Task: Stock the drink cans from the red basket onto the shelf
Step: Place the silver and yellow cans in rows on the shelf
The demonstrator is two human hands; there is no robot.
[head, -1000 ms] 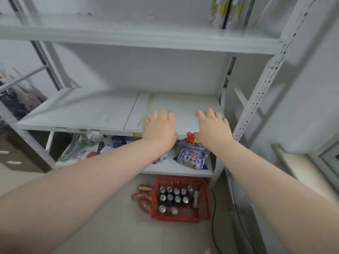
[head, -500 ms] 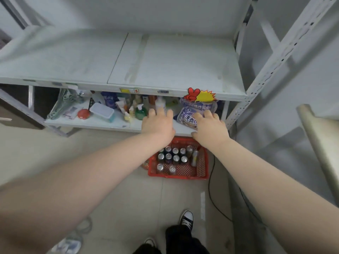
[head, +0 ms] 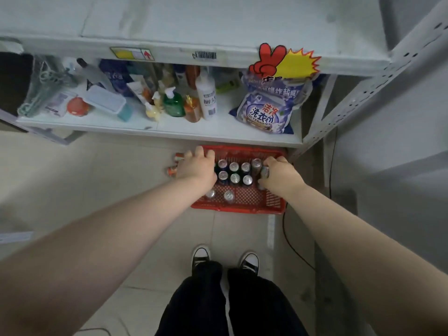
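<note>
Head view, looking down from my remote seat: the basket sits on the floor tiles at the middle of the frame, its 12 o'clock rim tucked just under the lower shelf. Cans stand upright inside it, silver tops up, packed in rows toward 12 o'clock, with two more apart near the 7 o'clock corner. My left hand lies palm down over the basket's 10 o'clock corner, fingers reaching to the rim. It hides whatever is beneath it, so I cannot tell whether it grasps anything. My right hand is at the basket's 3 o'clock side, fingers curled round a can that stands at the end of the back row; I read that as a grasp on the can. Orange cans lie on their sides on the floor just beyond the basket's 9 o'clock edge, partly behind my left hand. On the lower shelf, bottles cluster at 12 o'clock and a detergent bag leans at 1 o'clock. Above them the shelf spans the top of the frame, with a red-and-yellow sign clipped to its front edge. A dark cable runs across the floor at 4 o'clock, and my shoes show at 6 o'clock.
</note>
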